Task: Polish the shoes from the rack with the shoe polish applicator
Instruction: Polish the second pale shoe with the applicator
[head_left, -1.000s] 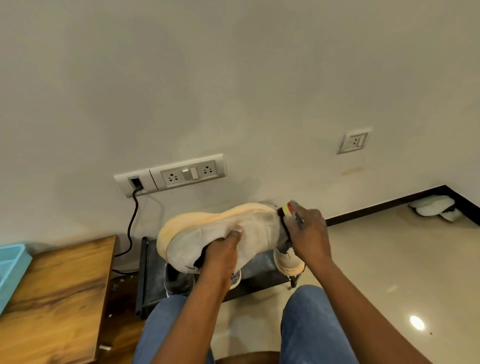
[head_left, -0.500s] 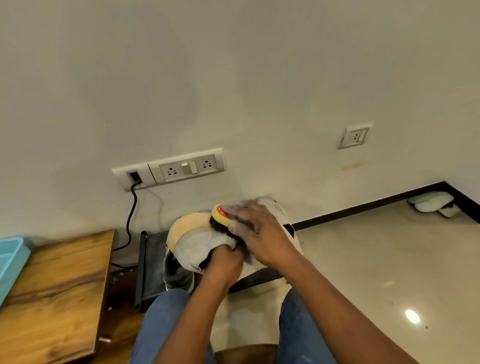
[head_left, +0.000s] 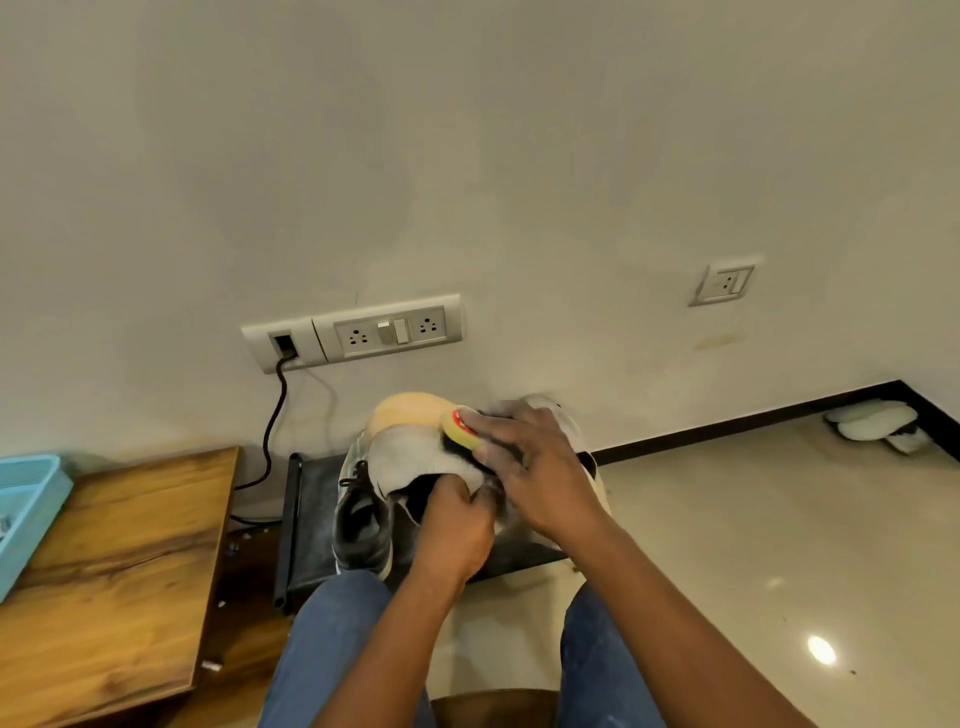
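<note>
- Head view: I look down past my knees in blue jeans (head_left: 332, 639) at a low black shoe rack (head_left: 306, 514) standing against a cream wall.
- My left hand (head_left: 453, 525) grips the collar of a pale grey shoe (head_left: 410, 452), fingers curled into its dark opening, and holds it up over the rack with its tan sole turned toward the wall.
- My right hand (head_left: 535, 467) is clamped on the shoe polish applicator (head_left: 458, 430), a yellow-topped pad with a red mark, its dark underside pressed to the shoe's side.
- My two hands are close together, nearly touching.
- A dark shoe (head_left: 361, 525) sits on the rack below the held one.
- A wooden table (head_left: 114, 571) stands to my left with a light blue tray (head_left: 31, 499) on its far edge.
- A socket panel (head_left: 353, 332) on the wall has a black cable (head_left: 272, 426) plugged in, hanging down behind the rack.
- A white shoe (head_left: 872, 426) lies on the glossy floor in the far right corner.
</note>
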